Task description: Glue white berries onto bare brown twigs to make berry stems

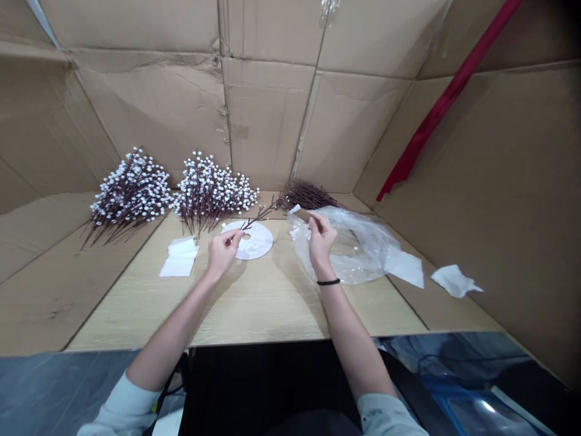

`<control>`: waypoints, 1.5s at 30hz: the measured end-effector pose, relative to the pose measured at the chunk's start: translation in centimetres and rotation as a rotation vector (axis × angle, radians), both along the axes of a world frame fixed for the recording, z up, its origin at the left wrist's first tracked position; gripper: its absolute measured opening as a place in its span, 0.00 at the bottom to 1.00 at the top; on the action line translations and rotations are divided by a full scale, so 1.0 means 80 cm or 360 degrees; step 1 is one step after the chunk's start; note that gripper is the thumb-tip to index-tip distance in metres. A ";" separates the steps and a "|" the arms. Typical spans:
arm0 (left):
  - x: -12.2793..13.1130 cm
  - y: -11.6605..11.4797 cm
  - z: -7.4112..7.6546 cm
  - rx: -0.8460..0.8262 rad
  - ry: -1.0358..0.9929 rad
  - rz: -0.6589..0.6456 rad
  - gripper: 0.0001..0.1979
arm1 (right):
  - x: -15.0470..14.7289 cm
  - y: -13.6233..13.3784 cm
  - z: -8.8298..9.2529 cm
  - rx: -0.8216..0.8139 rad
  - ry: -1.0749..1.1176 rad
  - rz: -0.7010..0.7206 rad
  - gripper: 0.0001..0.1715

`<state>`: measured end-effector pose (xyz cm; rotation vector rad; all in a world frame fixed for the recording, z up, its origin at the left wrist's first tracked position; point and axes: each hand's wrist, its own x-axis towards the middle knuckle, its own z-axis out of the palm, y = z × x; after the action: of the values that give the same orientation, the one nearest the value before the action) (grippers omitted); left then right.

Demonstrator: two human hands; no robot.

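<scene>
My left hand (223, 253) is closed in a pinch on a bare brown artificial twig (261, 213), whose forked end points up and to the right. Below the twig lies a white disc (258, 242) with a hole in its middle and clear smears on it. My right hand (322, 237), with a black band at the wrist, pinches a thin tan piece (305, 214); a white bit shows by its far end, and its exact kind is unclear. Under that hand spreads a clear plastic bag (370, 242) with small white balls (294, 232) at its left edge.
Two piles of white-berried twigs (131, 194) (213, 191) lie at the back left. Bare brown twigs (311, 195) are heaped behind the bag. Paper pieces (179, 257) (454, 281) lie on both sides. Cardboard walls (272, 121) enclose the table; a red strip (436, 115) hangs right.
</scene>
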<state>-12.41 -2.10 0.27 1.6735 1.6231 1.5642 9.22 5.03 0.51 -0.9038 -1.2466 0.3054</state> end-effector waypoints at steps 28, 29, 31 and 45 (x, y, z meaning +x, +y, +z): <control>-0.002 0.007 -0.017 -0.0009 0.0134 0.0031 0.17 | -0.004 -0.016 0.007 0.0254 -0.0207 -0.0192 0.16; -0.002 0.007 -0.016 -0.0001 0.0117 0.0016 0.17 | -0.004 -0.015 0.006 0.0266 -0.0243 -0.0204 0.15; -0.001 0.006 -0.014 0.0009 0.0088 -0.0020 0.16 | -0.003 -0.012 0.002 0.0267 -0.0306 -0.0231 0.15; 0.000 0.005 -0.012 0.0043 0.0046 -0.0052 0.16 | -0.003 -0.016 0.005 0.0194 -0.0203 -0.0522 0.17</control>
<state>-12.42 -1.68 -0.71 1.7352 1.5875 1.5602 9.01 3.79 0.89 -1.0160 -1.1962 -0.0892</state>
